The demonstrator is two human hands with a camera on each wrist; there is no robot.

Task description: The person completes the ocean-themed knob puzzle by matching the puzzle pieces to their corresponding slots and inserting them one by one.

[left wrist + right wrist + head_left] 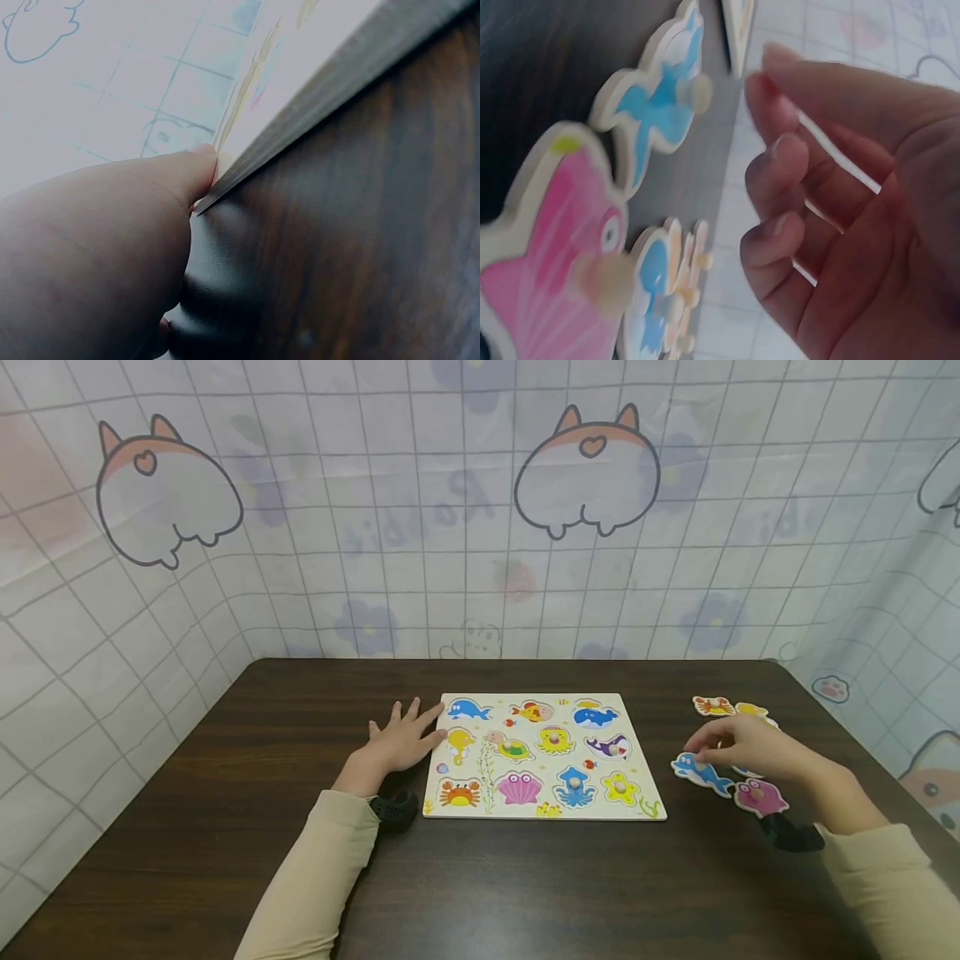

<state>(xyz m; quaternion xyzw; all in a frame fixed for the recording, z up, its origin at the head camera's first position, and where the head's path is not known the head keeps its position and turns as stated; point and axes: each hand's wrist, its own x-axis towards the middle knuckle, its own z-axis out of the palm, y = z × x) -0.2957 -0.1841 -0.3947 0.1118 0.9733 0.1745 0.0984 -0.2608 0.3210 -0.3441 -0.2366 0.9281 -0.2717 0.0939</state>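
My left hand (401,739) lies with spread fingers on the table at the left edge of a puzzle board (487,752) with sea-animal pictures. In the left wrist view the thumb (196,171) touches the board's edge (300,112). My right hand (742,747) hovers over loose puzzle pieces right of the board. Its thumb and index fingertips are close together, just off the wooden knob (697,94) of a blue dolphin piece (701,772), with nothing between them. The other fingers are loosely curled. Beside the dolphin lies a pink fish-like piece (761,797) with a knob.
Behind the right hand lie a crab piece (712,706) and a yellow piece (752,709); other pieces there are partly hidden. Several knobbed pieces sit in the board, among them a blue squid (573,795). A patterned cloth (465,593) hangs behind the dark table (555,877).
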